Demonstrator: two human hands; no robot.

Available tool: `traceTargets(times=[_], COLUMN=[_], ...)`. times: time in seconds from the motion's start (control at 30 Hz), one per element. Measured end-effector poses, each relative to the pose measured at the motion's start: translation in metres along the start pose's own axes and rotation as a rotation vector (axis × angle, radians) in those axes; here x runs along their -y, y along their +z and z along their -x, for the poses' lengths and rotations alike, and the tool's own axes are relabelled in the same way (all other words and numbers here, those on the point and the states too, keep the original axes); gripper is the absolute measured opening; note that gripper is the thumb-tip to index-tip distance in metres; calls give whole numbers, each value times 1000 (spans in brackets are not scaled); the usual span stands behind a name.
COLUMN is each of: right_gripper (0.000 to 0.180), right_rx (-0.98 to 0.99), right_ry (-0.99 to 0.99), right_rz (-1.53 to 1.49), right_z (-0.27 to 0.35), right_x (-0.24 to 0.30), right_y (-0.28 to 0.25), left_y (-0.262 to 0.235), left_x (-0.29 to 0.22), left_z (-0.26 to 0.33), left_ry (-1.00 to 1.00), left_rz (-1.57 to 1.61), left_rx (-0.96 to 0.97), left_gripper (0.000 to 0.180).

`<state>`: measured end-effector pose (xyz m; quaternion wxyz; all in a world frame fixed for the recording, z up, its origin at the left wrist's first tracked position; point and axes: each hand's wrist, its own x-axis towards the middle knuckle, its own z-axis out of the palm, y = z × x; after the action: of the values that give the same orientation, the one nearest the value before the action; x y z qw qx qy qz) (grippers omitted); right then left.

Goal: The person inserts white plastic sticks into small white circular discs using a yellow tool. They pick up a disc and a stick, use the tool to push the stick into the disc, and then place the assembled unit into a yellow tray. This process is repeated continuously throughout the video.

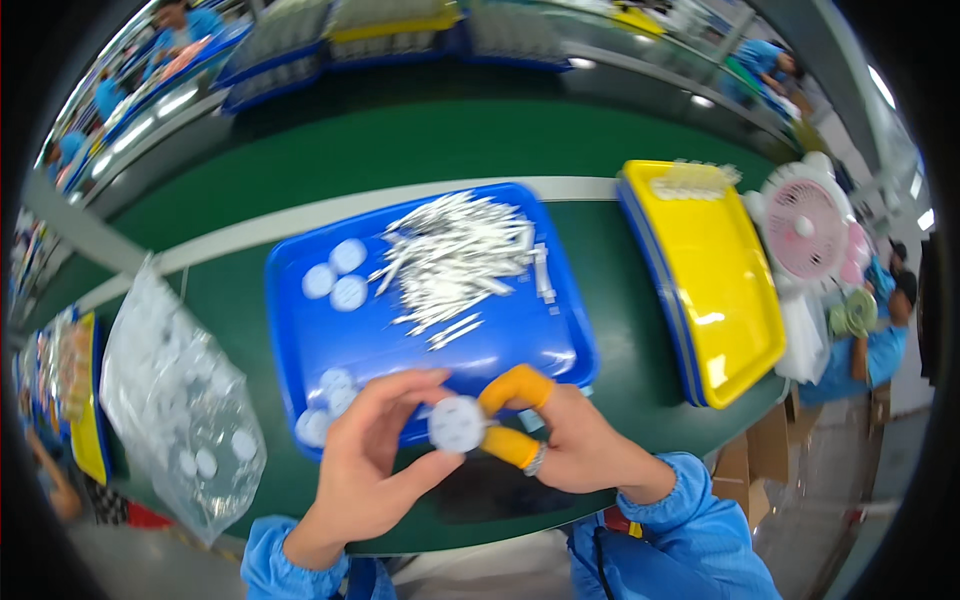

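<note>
A small round white disc (457, 424) with faint marks on its face is held up over the near edge of a blue tray (345, 240). My left hand (370, 465) has its thumb at the disc's lower edge and its fingers curved behind it. Yellow covers sit on the thumb and forefinger of my right hand (575, 440), which pinches the disc's right side. Inside the tray lie a heap of thin white sticks (455, 260), a group of white discs (348, 257) at the far left, and more discs (313, 427) beside my left hand.
A clear plastic bag (175, 400) with white discs lies on the left of the green table. On the right stand stacked yellow and blue trays (715, 290), then a pink and white fan (803, 225). Filled trays (390, 35) stand at the back. Other people work farther off.
</note>
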<state>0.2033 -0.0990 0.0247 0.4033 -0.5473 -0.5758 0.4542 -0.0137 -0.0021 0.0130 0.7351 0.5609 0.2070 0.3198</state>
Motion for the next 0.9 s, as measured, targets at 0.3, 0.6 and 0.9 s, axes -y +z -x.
traceTargets(times=[0.3,0.6,0.9], right_gripper=[18,25,28], right_rx=[-726,-1039,-1164], right_ry=[90,245,183], right_rz=[190,996,1177], right_z=[17,30,28], right_x=[-13,-84,-87], right_y=[-163,-347,-341], left_y=[-31,-45,-36], left_x=[-27,-17,-24], left_z=[-7,-10,-7], left_ry=[-43,-127,-160], left_rz=[-1371,-1360,-1206], left_rx=[-420,-304,-258], left_gripper=[35,21,23])
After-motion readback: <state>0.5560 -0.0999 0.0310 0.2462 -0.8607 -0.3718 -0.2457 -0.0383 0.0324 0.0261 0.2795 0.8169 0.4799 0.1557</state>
